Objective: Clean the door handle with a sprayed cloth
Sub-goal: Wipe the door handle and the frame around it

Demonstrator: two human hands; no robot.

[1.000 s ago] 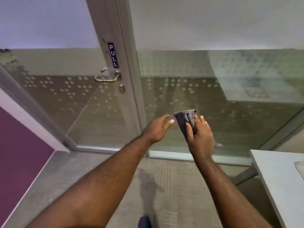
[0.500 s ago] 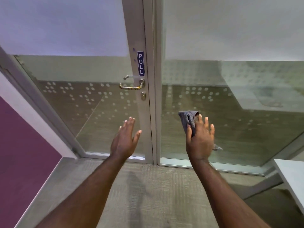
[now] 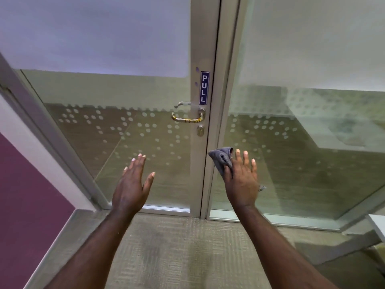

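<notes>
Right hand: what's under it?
A grey cloth, pinned by the thumb, sticks out past the right hand, with a corner showing at its right edge. The rest is covered by the hand.

- Your left hand [image 3: 130,185] is raised in front of the glass door [image 3: 116,130], left of its metal stile [image 3: 203,49].
- Your right hand [image 3: 241,180] is up to the right of that stile, in front of the fixed glass panel [image 3: 302,142], with the cloth [image 3: 221,158] against its palm side, sticking out to the upper left.
- The door handle [image 3: 186,118] sits on the stile above and between your hands, well apart from both.
- The PULL sign [image 3: 204,88] is just above the handle; the lock cylinder [image 3: 200,130] is just below it.
- The carpet [image 3: 187,247] lies under your forearms, in front of the door.
</notes>
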